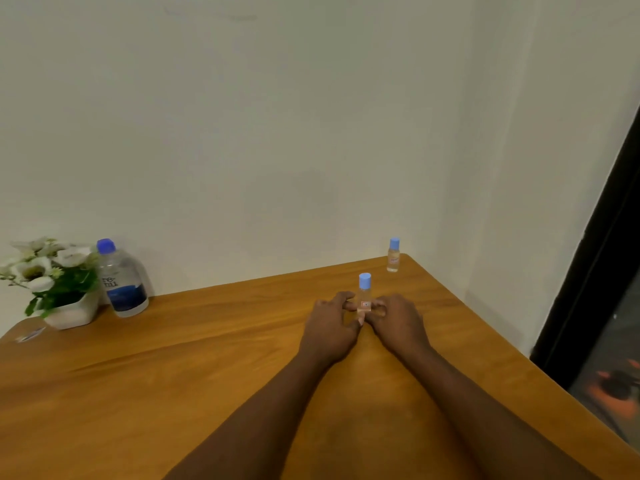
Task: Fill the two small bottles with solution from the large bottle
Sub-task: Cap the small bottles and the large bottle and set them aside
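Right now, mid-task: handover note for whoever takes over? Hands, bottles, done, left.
Left hand: fingers curled round the near small bottle, low on its left side.
Right hand: fingers hold the same bottle from the right.
Near small bottle: upright on the table, blue cap on.
Far small bottle: upright at the table's far right corner, cap on, no hand on it.
Large bottle: upright at far left beside the flower pot, cap on.
Done: nothing evident; all caps on, fill levels unreadable.
Left: uncap, fill both small bottles from the large one.
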